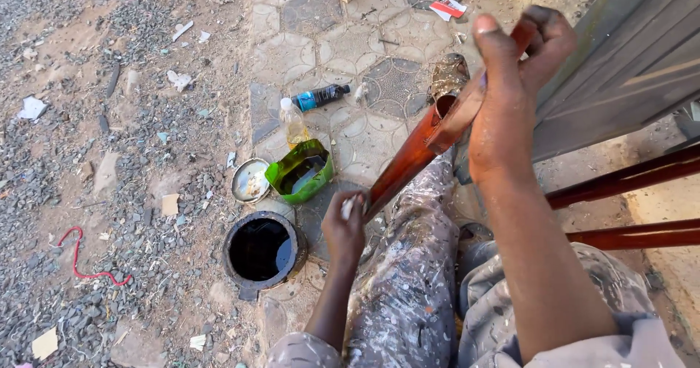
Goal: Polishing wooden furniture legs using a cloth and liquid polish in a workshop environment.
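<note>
I hold a reddish-brown wooden rod (408, 160) slantwise over my paint-spattered trousers (408, 288), its lower end near my knee and its upper end far and to the right. My right hand (510, 91) is wrapped around the upper part, fingers curled over the top and thumb raised. My left hand (344, 226) is closed at the lower end, pinching a small pale wad (348, 206) against the wood; I cannot tell whether it is cloth or paper. I judge the step in hand to be rubbing finish along the rod. To do it well, I keep the right grip firm so the rod does not roll, and draw the wad along the grain in long, even strokes. Left of my knee, on the patterned paving (343, 47), lie an open round black tin (261, 250), a loose lid (250, 180) and a cut green container (300, 170) holding dark liquid; a small bottle of yellow liquid (293, 122) stands just beyond. Two finished rods (627, 208) lie near right; I avoid touching their coated surfaces.
</note>
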